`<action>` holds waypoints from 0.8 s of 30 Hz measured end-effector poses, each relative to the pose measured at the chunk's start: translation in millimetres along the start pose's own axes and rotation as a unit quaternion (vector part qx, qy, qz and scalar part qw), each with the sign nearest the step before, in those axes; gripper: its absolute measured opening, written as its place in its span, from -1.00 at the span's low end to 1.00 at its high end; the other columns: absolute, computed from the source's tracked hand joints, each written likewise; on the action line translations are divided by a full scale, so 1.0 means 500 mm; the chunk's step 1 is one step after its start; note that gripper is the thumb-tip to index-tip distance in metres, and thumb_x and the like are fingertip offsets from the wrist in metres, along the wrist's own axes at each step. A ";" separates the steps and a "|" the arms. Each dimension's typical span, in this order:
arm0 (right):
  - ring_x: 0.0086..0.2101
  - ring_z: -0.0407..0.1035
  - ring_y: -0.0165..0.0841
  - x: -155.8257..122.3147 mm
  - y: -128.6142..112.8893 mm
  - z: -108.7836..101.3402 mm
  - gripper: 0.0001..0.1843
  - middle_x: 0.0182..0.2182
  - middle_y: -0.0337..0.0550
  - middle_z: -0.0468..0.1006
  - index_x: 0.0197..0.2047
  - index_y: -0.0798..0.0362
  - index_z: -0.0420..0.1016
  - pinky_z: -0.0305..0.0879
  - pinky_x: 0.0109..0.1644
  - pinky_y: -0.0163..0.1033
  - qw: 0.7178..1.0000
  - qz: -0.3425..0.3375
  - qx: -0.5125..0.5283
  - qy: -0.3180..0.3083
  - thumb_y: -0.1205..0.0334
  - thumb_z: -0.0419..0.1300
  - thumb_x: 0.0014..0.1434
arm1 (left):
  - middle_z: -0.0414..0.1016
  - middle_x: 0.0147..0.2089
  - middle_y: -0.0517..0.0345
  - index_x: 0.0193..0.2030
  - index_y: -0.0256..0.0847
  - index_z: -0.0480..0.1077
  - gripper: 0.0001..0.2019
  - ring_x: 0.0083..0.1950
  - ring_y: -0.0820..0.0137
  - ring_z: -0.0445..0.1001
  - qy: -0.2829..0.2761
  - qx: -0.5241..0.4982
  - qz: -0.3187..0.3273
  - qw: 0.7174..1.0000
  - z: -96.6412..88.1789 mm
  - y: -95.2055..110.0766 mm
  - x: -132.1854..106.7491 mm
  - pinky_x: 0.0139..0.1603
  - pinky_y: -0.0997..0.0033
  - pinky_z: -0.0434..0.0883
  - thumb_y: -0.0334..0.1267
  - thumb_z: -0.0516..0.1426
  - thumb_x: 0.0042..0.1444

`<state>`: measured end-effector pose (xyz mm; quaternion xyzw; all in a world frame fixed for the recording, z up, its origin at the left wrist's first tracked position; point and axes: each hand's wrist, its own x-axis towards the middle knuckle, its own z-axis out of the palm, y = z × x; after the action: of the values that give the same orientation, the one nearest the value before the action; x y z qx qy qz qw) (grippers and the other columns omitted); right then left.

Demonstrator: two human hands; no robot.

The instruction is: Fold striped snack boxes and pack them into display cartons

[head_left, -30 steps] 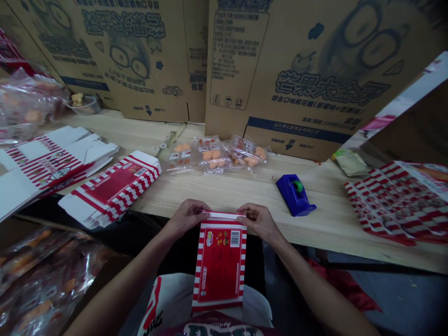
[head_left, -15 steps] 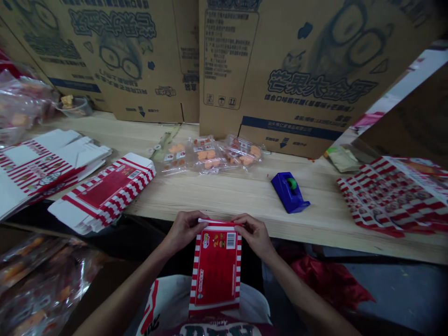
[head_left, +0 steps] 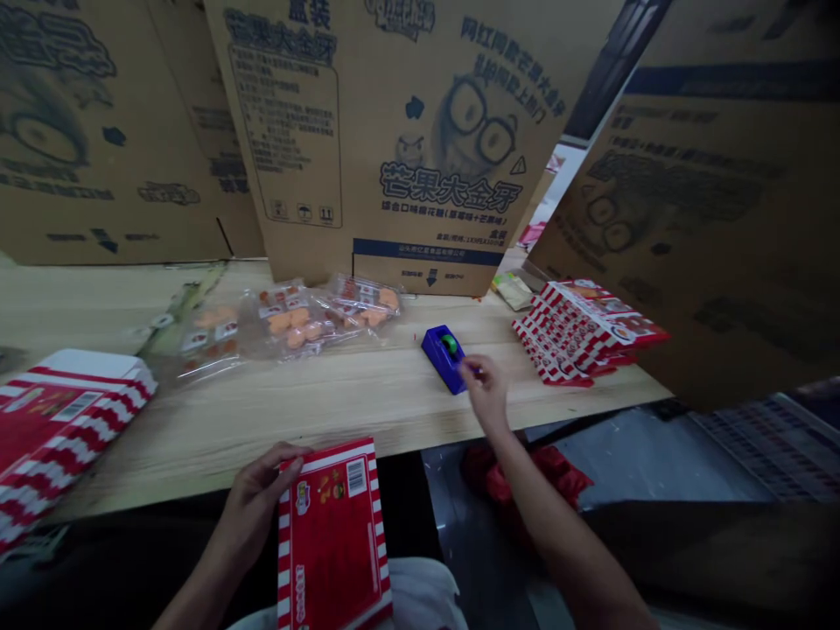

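While cardboard [head_left: 394, 149] reads “芒果大金牙”, the held box [head_left: 334, 542] is barcoded.

A striped red box [head_left: 332, 542] slants beside the table [head_left: 354, 394], where a blue tape dispenser [head_left: 436, 354] stands.

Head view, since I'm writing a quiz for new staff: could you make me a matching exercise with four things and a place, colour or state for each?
1. Left hand
2. Right hand
3. Tape dispenser
4. Clear packets

A. Blue in colour
B. Lying on the table, left of the tape dispenser
C. Holding a red-and-white box
D. At the near end of the tape dispenser

Pairs: 1-C, 2-D, 3-A, 4-B
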<state>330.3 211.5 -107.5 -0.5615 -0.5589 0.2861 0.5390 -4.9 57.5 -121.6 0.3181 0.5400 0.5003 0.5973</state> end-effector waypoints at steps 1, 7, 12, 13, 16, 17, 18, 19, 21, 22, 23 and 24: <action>-0.27 0.37 -0.29 0.034 0.012 -0.022 -0.72 -0.26 -0.06 0.54 -0.35 0.06 0.54 0.30 -0.27 -0.24 0.999 0.042 -0.012 0.023 0.03 0.29 -0.07 | 0.54 -0.21 0.13 -0.19 -0.15 0.46 -0.71 -0.31 0.28 0.56 -0.004 -0.013 -0.020 1.000 0.007 -0.004 -0.002 -0.33 0.35 0.51 -0.09 0.29 -0.03; -0.61 0.20 -0.45 0.101 0.059 -0.048 -0.65 -0.68 -0.22 0.41 -0.64 0.13 0.49 0.07 -0.53 -0.34 0.987 0.153 0.020 -0.052 -0.01 0.38 -0.32 | 0.59 -0.28 0.12 -0.16 -0.16 0.37 -0.59 -0.40 0.24 0.58 0.023 -0.026 -0.017 0.999 0.040 -0.001 -0.001 -0.41 0.31 0.52 -0.06 0.34 -0.12; -0.56 0.27 -0.44 0.074 0.067 -0.036 -0.64 -0.59 -0.22 0.44 -0.55 0.12 0.49 0.18 -0.50 -0.33 0.983 0.160 0.090 -0.009 -0.01 0.39 -0.31 | 0.60 -0.36 0.12 -0.11 -0.20 0.39 -0.44 -0.45 0.25 0.57 0.071 -0.018 0.007 0.997 0.036 0.044 0.025 -0.42 0.31 0.52 -0.04 0.39 -0.26; -0.52 0.30 -0.43 0.065 0.068 -0.039 -0.64 -0.53 -0.20 0.46 -0.53 0.11 0.50 0.24 -0.46 -0.31 0.983 0.153 0.104 -0.001 -0.01 0.40 -0.29 | 0.60 -0.37 0.11 -0.11 -0.21 0.39 -0.43 -0.46 0.26 0.56 0.070 -0.015 0.011 0.997 0.032 0.054 0.031 -0.43 0.32 0.52 -0.04 0.39 -0.27; -0.39 0.38 -0.38 0.032 0.078 -0.051 -0.62 -0.29 -0.12 0.49 -0.53 0.09 0.48 0.39 -0.28 -0.20 0.982 0.126 0.138 0.014 -0.05 0.39 -0.25 | 0.58 -0.43 0.14 -0.19 -0.23 0.42 -0.47 -0.50 0.29 0.54 0.056 0.002 0.004 0.998 0.019 0.081 0.054 -0.46 0.34 0.50 -0.03 0.40 -0.30; -0.35 0.40 -0.36 0.020 0.086 -0.054 -0.61 -0.23 -0.10 0.48 -0.55 0.10 0.46 0.41 -0.23 -0.16 0.983 0.115 0.144 0.019 -0.06 0.39 -0.24 | 0.58 -0.45 0.15 -0.23 -0.23 0.42 -0.50 -0.51 0.30 0.53 0.048 0.011 0.001 0.999 0.015 0.089 0.063 -0.46 0.35 0.49 -0.03 0.40 -0.30; -0.31 0.40 -0.33 0.010 0.095 -0.056 -0.60 -0.19 -0.09 0.46 -0.56 0.10 0.45 0.42 -0.19 -0.13 0.983 0.105 0.147 0.024 -0.07 0.39 -0.24 | 0.57 -0.45 0.16 -0.26 -0.23 0.42 -0.53 -0.50 0.30 0.53 0.036 0.022 0.001 0.999 0.010 0.095 0.072 -0.46 0.36 0.48 -0.04 0.40 -0.30; -0.28 0.39 -0.31 0.002 0.106 -0.058 -0.61 -0.18 -0.08 0.45 -0.57 0.10 0.45 0.42 -0.16 -0.10 0.984 0.096 0.147 0.030 -0.07 0.39 -0.23 | 0.56 -0.45 0.17 -0.29 -0.23 0.42 -0.55 -0.50 0.31 0.53 0.020 0.035 0.002 0.999 0.006 0.101 0.081 -0.46 0.37 0.48 -0.04 0.39 -0.28; -0.26 0.37 -0.29 -0.007 0.129 -0.059 -0.63 -0.20 -0.08 0.43 -0.57 0.11 0.46 0.41 -0.13 -0.07 0.986 0.084 0.140 0.042 -0.04 0.40 -0.24 | 0.55 -0.46 0.18 -0.32 -0.24 0.43 -0.60 -0.50 0.33 0.52 -0.022 0.069 0.003 0.997 0.000 0.111 0.096 -0.46 0.40 0.46 -0.06 0.39 -0.25; -0.25 0.35 -0.29 -0.009 0.140 -0.061 -0.63 -0.22 -0.08 0.42 -0.58 0.11 0.45 0.41 -0.12 -0.06 0.986 0.081 0.135 0.048 -0.02 0.40 -0.24 | 0.54 -0.47 0.19 -0.34 -0.24 0.44 -0.62 -0.50 0.34 0.51 -0.045 0.086 0.002 0.995 -0.001 0.115 0.102 -0.46 0.42 0.44 -0.07 0.38 -0.24; -0.26 0.34 -0.30 -0.009 0.148 -0.062 -0.64 -0.25 -0.09 0.41 -0.58 0.11 0.45 0.40 -0.12 -0.06 0.987 0.081 0.131 0.052 -0.01 0.40 -0.24 | 0.54 -0.49 0.19 -0.35 -0.24 0.44 -0.63 -0.51 0.35 0.50 -0.067 0.101 -0.002 0.993 -0.001 0.118 0.107 -0.47 0.44 0.43 -0.07 0.38 -0.23; -0.28 0.32 -0.30 -0.010 0.153 -0.063 -0.63 -0.29 -0.11 0.41 -0.58 0.11 0.44 0.40 -0.12 -0.06 0.987 0.081 0.128 0.055 -0.02 0.40 -0.24 | 0.53 -0.50 0.19 -0.36 -0.25 0.44 -0.65 -0.51 0.37 0.49 -0.087 0.110 -0.007 0.990 0.000 0.119 0.111 -0.47 0.45 0.41 -0.07 0.37 -0.21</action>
<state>382.9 213.6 -171.5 -0.5459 -0.4400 0.3668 0.6114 -24.7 127.7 -84.9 0.4209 0.5396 0.4042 0.6069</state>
